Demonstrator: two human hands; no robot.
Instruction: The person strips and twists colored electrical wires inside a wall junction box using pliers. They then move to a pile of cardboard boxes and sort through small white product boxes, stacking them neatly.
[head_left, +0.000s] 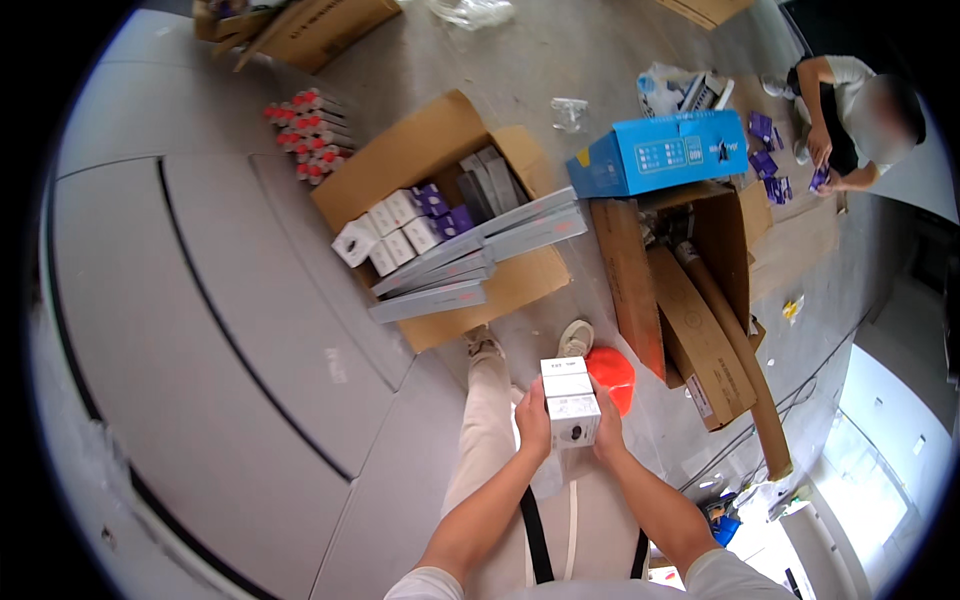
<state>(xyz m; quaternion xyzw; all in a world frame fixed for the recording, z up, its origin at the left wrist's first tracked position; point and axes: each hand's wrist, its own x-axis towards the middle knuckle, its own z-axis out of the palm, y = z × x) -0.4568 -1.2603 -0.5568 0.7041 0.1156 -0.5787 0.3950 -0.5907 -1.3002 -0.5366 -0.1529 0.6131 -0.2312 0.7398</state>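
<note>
White boxes [568, 402]: we've got a short stack of them clamped between both hands at waist height, in front of our legs. Left hand [533, 420] presses the stack's left side, right hand [608, 425] the right side, fingers curled around the edges. Nearest box has a dark round picture on its face.

Step in hand, as we read it: carrying a batch of small boxes while standing on the grey floor [560, 60]. Open carton [440, 215] ahead of our feet holds more white and purple boxes, with long grey flat packs [470, 262] lying across it. Second tall carton [690, 290] to the right, blue box [660, 152] on top. Red round object [612, 375] just behind the stack, near our right shoe.

Next move likely calls for even squeeze from both sides, since the stack is loose pieces and the middle one could slip. Keep it level and step clear of the carton flaps.

Another person [850, 120] crouches far right, handling purple boxes; well apart from us.
</note>
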